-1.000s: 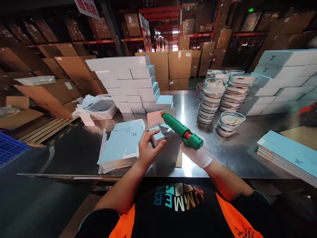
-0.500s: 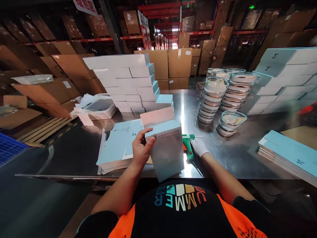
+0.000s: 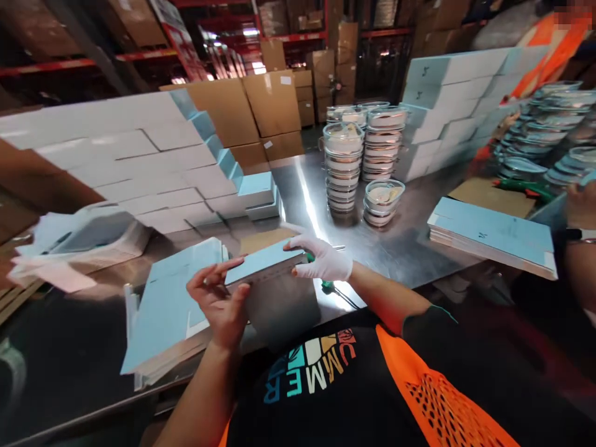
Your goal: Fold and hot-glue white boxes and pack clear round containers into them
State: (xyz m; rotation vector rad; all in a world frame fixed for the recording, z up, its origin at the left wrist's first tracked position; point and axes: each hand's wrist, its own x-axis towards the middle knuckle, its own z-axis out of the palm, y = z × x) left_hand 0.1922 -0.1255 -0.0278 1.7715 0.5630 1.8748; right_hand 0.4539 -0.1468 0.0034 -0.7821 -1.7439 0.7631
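Note:
A light blue and grey carton box (image 3: 278, 299) is held tilted in front of my shirt, narrow blue side up. My bare left hand (image 3: 222, 305) grips its left end, thumb on the near face and fingers behind. At the right end, my white-gloved right hand (image 3: 326, 259) pinches the top edge between thumb and fingers. Partly hidden behind that hand, a green glue gun (image 3: 328, 287) lies on the metal table, its cord trailing. Left of the box is a stack of flat blue cartons (image 3: 172, 298).
White boxes (image 3: 139, 164) form a wall at the back left, beside a white basket (image 3: 116, 239). Glass containers (image 3: 343, 167) stand stacked behind, right of centre. More flat cartons (image 3: 493, 233) lie on the right, near a co-worker's hand (image 3: 584, 205).
My right hand has left the glue gun and taken the box's right end. The box has come lower and tilted. My view has swung to the right.

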